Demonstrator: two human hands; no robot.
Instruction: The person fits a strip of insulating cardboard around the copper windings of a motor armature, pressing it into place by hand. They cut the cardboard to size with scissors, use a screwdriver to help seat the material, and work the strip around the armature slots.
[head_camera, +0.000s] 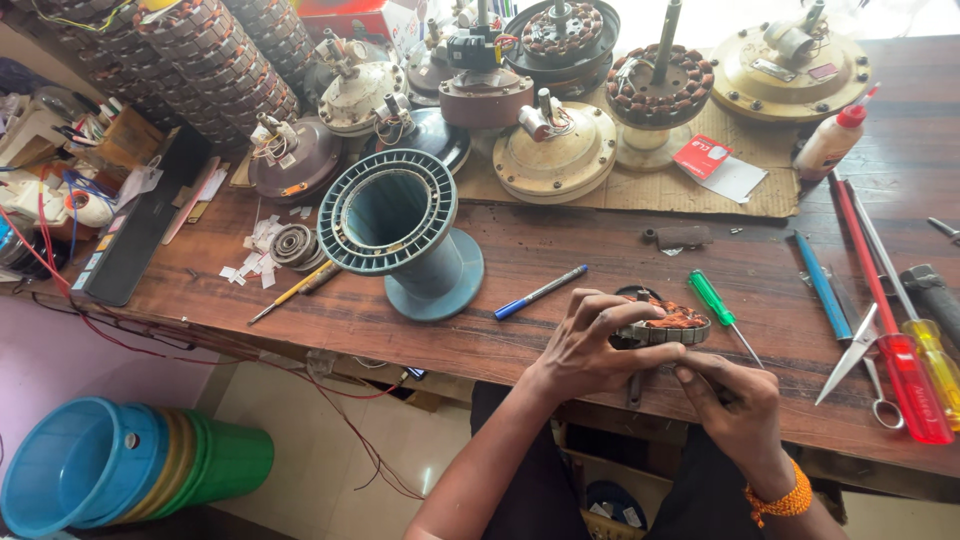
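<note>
A round motor stator (668, 322) with copper-coloured windings sits near the front edge of the wooden workbench (560, 250). My left hand (590, 345) curls over its left side, fingers gripping the metal ring. My right hand (735, 400) touches the ring's lower right rim with thumb and fingertips; an orange bead bracelet circles that wrist. A green-handled screwdriver (718, 305) lies just right of the stator. A blue pen (540, 293) lies to its left.
A teal spool-shaped winding former (400, 235) lies on its side at centre. Several fan motor housings crowd the bench's back. Scissors (860, 360), red and yellow screwdrivers (905, 350) and a glue bottle (832, 140) lie right. Stacked buckets (120, 465) rest on the floor at left.
</note>
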